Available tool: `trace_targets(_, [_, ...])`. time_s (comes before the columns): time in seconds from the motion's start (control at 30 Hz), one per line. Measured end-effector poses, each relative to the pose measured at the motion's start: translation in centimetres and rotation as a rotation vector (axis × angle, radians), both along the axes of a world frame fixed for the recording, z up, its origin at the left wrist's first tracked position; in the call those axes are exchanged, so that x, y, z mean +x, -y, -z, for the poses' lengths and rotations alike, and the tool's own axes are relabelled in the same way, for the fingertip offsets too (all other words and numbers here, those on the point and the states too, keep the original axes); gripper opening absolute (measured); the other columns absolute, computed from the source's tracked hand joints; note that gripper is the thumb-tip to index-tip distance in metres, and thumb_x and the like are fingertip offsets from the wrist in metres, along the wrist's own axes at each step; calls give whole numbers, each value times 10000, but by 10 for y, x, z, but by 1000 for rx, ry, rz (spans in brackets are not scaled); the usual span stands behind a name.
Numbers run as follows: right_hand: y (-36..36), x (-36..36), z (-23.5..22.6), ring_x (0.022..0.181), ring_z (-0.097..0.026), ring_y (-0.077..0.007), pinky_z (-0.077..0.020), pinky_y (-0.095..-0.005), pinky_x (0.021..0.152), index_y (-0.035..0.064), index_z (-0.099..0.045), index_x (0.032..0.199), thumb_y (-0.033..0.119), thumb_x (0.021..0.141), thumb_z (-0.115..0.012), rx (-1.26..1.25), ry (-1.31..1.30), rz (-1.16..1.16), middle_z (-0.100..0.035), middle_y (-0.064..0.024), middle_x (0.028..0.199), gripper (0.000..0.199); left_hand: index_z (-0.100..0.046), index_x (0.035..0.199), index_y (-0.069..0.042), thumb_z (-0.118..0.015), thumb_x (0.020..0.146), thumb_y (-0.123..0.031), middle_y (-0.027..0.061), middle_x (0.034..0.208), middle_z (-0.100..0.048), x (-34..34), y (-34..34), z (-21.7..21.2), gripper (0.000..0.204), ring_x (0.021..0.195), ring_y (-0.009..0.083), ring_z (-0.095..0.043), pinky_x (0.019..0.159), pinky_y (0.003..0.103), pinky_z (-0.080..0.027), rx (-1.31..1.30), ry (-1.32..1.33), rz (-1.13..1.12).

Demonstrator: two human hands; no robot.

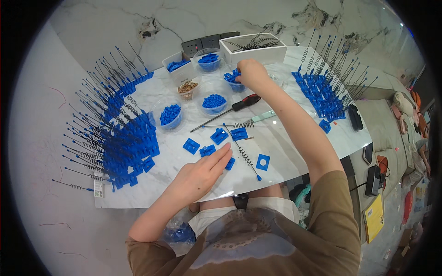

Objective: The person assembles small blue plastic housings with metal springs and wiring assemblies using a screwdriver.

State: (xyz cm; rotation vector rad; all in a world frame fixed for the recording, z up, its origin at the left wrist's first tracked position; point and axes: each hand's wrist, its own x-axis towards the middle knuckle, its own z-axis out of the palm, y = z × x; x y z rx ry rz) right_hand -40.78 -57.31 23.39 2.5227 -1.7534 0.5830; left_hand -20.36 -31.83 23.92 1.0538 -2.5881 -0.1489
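My left hand [199,178] lies flat, fingers stretched out, over small square blue plastic plates near the table's front edge. One blue plate [207,150] shows just past its fingers, another is partly covered by the fingertips. My right hand [253,73] reaches to the back, fingers bent together into a clear tub of blue plastic pieces [231,79]; what they pinch is hidden. Between the hands lie a screwdriver [246,102] with a black and red handle, a pale green-handled tool [262,116] and two black spring rods, one of them a coiled rod [244,154] with blue ends.
Dense rows of blue bases with upright spring rods stand at the left [131,142] and the right [318,94]. Tubs of blue parts [214,103], a tub of brass-coloured pieces [187,89] and a white box [252,50] of black springs fill the back.
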Motion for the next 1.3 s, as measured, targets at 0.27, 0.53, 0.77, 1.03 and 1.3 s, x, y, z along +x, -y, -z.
trace_targets(0.27, [13, -4, 11, 907, -650, -312, -526, -409, 782, 66, -723, 867, 150, 692, -775, -10, -25, -2, -675, -156, 923, 201, -472, 1280, 20, -537, 842, -47, 164, 1287, -516, -4, 18, 18, 448, 955, 300, -645, 674, 340, -558, 122, 142, 46])
trace_targets(0.53, [6, -8, 8, 839, -639, -304, -511, -399, 758, 54, -709, 842, 136, 691, -763, -68, 33, -120, -663, -130, 900, 180, -540, 1181, -8, -596, 840, -80, 110, 1121, -567, -6, 25, 30, 353, 917, 253, -640, 653, 321, -555, 160, 35, 77])
trace_targets(0.77, [-56, -24, -10, 780, -650, -155, -510, -278, 709, -11, -676, 852, 62, 754, -744, 58, 649, -212, -681, -92, 853, 140, -597, 1105, -99, -689, 790, -112, 61, 1075, -600, -9, 40, 30, 328, 988, 264, -602, 769, 350, -524, 307, -165, 112])
trace_targets(1.03, [-108, -42, 14, 805, -658, -123, -513, -240, 736, -30, -655, 934, 67, 781, -755, 678, 1366, -346, -689, -95, 863, 207, -551, 1155, -27, -641, 819, -7, 111, 1134, -548, -10, 49, 22, 349, 1152, 288, -536, 846, 359, -502, 419, -457, 329])
trace_targets(1.3, [-128, -36, 25, 791, -660, -140, -529, -258, 723, -6, -632, 890, 4, 776, -736, 695, 1468, -379, -663, -102, 918, 155, -523, 1187, 38, -605, 819, 110, 135, 1233, -451, -3, 41, 50, 383, 1204, 259, -523, 944, 362, -507, 757, -867, 146])
